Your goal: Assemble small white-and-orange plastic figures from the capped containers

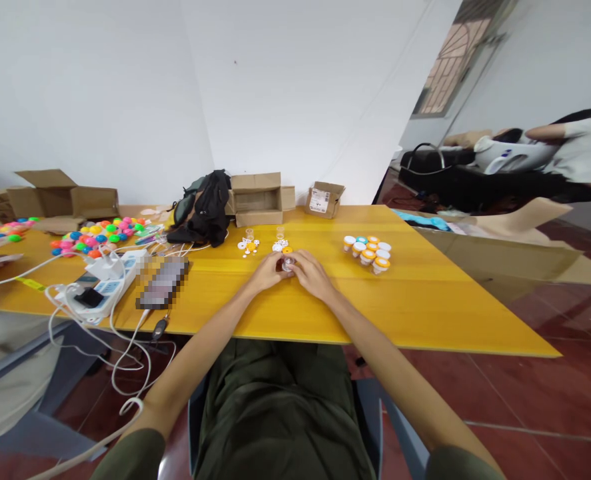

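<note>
On the yellow table (pixel 425 313), the L hand (pixel 268 272) and R hand (pixel 314 273) grip a small clear cup (pixel 288 265) btwn their fingers; whether it's finished, can't tell. To the R, a group of capped cups (pixel 368 254) looks done. Beyond the hands, loose white & orange pcs (pixel 250 247) and open clear cups (pixel 280 233) lie unjoined, i.e. apparently work left.

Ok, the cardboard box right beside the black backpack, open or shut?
Open. The cardboard box has its flaps spread outward and its inside shows, beside the backpack.
</note>
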`<control>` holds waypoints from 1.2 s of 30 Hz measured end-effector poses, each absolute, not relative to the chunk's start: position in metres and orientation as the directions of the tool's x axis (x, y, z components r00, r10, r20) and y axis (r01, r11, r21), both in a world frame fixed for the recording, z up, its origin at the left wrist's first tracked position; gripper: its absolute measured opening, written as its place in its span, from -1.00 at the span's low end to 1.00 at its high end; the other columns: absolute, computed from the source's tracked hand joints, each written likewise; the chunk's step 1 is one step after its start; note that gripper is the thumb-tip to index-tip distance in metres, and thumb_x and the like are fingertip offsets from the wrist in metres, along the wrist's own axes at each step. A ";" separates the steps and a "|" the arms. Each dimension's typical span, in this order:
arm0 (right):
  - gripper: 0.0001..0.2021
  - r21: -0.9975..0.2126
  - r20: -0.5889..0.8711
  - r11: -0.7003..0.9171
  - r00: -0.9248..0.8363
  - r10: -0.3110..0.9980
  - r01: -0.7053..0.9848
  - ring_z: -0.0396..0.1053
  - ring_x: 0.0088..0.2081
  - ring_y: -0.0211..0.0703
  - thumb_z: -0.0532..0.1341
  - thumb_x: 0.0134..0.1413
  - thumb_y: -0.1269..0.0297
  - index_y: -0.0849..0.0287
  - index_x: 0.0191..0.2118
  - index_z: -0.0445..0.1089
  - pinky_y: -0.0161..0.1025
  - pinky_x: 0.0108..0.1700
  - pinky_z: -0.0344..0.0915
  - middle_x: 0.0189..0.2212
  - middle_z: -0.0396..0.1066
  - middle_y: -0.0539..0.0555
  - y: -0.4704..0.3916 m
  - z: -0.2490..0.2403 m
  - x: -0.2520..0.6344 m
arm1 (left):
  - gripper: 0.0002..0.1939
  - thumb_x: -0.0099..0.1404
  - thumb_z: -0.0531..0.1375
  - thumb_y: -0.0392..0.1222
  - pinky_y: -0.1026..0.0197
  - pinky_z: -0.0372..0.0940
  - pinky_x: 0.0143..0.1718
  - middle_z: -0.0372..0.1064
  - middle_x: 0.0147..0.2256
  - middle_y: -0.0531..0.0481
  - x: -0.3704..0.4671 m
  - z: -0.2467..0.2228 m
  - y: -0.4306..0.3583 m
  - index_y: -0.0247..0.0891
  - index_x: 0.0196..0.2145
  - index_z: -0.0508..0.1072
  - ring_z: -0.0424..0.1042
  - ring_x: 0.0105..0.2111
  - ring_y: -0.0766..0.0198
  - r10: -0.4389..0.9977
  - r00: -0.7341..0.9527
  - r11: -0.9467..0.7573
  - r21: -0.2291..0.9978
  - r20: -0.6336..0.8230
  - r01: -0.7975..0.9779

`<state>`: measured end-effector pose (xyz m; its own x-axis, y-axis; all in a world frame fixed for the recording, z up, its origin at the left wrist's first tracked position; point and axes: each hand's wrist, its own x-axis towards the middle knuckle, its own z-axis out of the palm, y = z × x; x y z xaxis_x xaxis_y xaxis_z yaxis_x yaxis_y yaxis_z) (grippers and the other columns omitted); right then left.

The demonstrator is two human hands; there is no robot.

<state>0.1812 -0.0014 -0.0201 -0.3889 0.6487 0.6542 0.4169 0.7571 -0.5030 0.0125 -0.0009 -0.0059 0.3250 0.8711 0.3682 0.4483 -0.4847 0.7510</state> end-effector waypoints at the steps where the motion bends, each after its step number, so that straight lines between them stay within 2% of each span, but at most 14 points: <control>1: -0.77 -0.501 0.657 0.764 -0.397 0.642 0.406 0.41 -0.11 0.02 0.09 0.31 0.30 -0.01 -0.04 0.44 -0.05 -0.02 0.38 -0.19 0.47 0.10 -0.001 -0.021 0.181 | -0.78 0.08 0.36 -0.24 0.15 0.35 -0.12 0.46 -0.31 0.00 0.012 -0.006 0.000 -0.28 -0.28 0.50 0.41 -0.27 0.19 0.870 0.327 -0.486 0.755 0.369 0.440; 3: -0.75 -0.505 0.656 0.764 -0.397 0.642 0.401 0.41 -0.09 0.02 0.09 0.31 0.29 -0.02 0.00 0.44 -0.03 0.00 0.37 -0.16 0.47 0.11 0.000 -0.022 0.181 | -0.79 0.09 0.33 -0.28 0.15 0.35 -0.13 0.46 -0.30 0.00 0.012 -0.007 0.001 -0.29 -0.27 0.50 0.41 -0.28 0.20 0.870 0.326 -0.485 0.761 0.369 0.432; 7: -0.76 -0.526 0.643 0.728 -0.355 0.679 0.440 0.41 -0.09 0.03 0.22 0.22 0.22 -0.01 0.00 0.43 -0.02 0.00 0.39 -0.17 0.46 0.10 0.000 -0.023 0.179 | -0.81 0.05 0.29 -0.38 0.17 0.36 -0.15 0.46 -0.32 0.01 0.012 -0.006 0.001 -0.29 -0.32 0.50 0.41 -0.29 0.21 0.877 0.326 -0.474 0.750 0.354 0.461; 10: -0.79 -0.548 0.636 0.707 -0.327 0.699 0.447 0.42 -0.11 0.03 0.24 0.19 0.22 0.00 -0.05 0.44 -0.03 -0.02 0.40 -0.19 0.46 0.09 0.001 -0.023 0.180 | -0.84 0.04 0.32 -0.32 0.17 0.36 -0.15 0.47 -0.34 0.02 0.012 -0.006 0.000 -0.28 -0.35 0.50 0.42 -0.29 0.20 0.879 0.318 -0.472 0.745 0.355 0.473; 16: -0.79 -0.558 0.640 0.731 -0.356 0.681 0.393 0.42 -0.06 -0.01 0.15 0.23 0.33 0.00 -0.06 0.42 -0.02 0.04 0.37 -0.13 0.49 0.08 0.001 -0.023 0.180 | -0.81 0.07 0.33 -0.27 0.16 0.37 -0.13 0.48 -0.33 0.02 0.013 -0.003 0.000 -0.28 -0.30 0.52 0.43 -0.30 0.21 0.874 0.330 -0.476 0.768 0.357 0.429; 19: -0.76 -0.580 0.631 0.697 -0.309 0.712 0.421 0.43 -0.05 0.01 0.23 0.16 0.28 0.02 -0.03 0.41 -0.02 0.04 0.37 -0.11 0.49 0.09 0.002 -0.025 0.178 | -0.85 0.05 0.30 -0.35 0.17 0.37 -0.16 0.47 -0.34 0.02 0.012 -0.004 0.001 -0.29 -0.35 0.50 0.43 -0.31 0.21 0.878 0.328 -0.469 0.757 0.348 0.454; 22: -0.75 -0.611 0.600 0.644 -0.261 0.756 0.461 0.44 -0.11 0.02 0.30 0.09 0.20 0.05 -0.08 0.41 -0.03 -0.01 0.40 -0.18 0.49 0.09 0.003 -0.026 0.177 | -0.85 0.03 0.32 -0.36 0.17 0.36 -0.16 0.47 -0.34 0.02 0.012 -0.005 0.001 -0.28 -0.37 0.50 0.42 -0.30 0.21 0.879 0.328 -0.470 0.743 0.346 0.476; 28: -0.87 -0.602 0.596 0.679 -0.329 0.732 0.420 0.45 -0.13 -0.01 0.21 0.17 0.29 0.04 -0.15 0.44 -0.05 -0.01 0.38 -0.21 0.51 0.08 0.003 -0.023 0.180 | -0.82 0.07 0.37 -0.24 0.13 0.36 -0.11 0.48 -0.32 0.00 0.012 -0.006 0.001 -0.28 -0.35 0.50 0.43 -0.26 0.18 0.873 0.334 -0.479 0.752 0.355 0.453; 32: -0.79 -0.596 0.609 0.714 -0.372 0.700 0.367 0.43 -0.07 -0.01 0.15 0.21 0.35 0.03 -0.08 0.45 -0.03 0.03 0.36 -0.14 0.50 0.09 0.003 -0.022 0.179 | -0.79 0.07 0.35 -0.27 0.15 0.38 -0.14 0.49 -0.31 0.00 0.012 -0.006 0.001 -0.29 -0.28 0.52 0.44 -0.28 0.18 0.874 0.338 -0.474 0.763 0.349 0.439; 36: -0.78 -0.590 0.609 0.714 -0.373 0.700 0.377 0.42 -0.06 0.00 0.20 0.18 0.33 0.04 -0.06 0.44 -0.02 0.04 0.36 -0.14 0.48 0.10 0.003 -0.023 0.178 | -0.79 0.06 0.29 -0.36 0.14 0.38 -0.11 0.50 -0.29 -0.01 0.012 -0.006 0.001 -0.29 -0.27 0.52 0.45 -0.26 0.17 0.875 0.333 -0.476 0.747 0.350 0.465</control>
<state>0.1784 0.0034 -0.0227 -0.3726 0.6998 0.6095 0.3767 0.7143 -0.5898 0.0122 0.0010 -0.0056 0.3333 0.8755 0.3500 0.4646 -0.4755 0.7470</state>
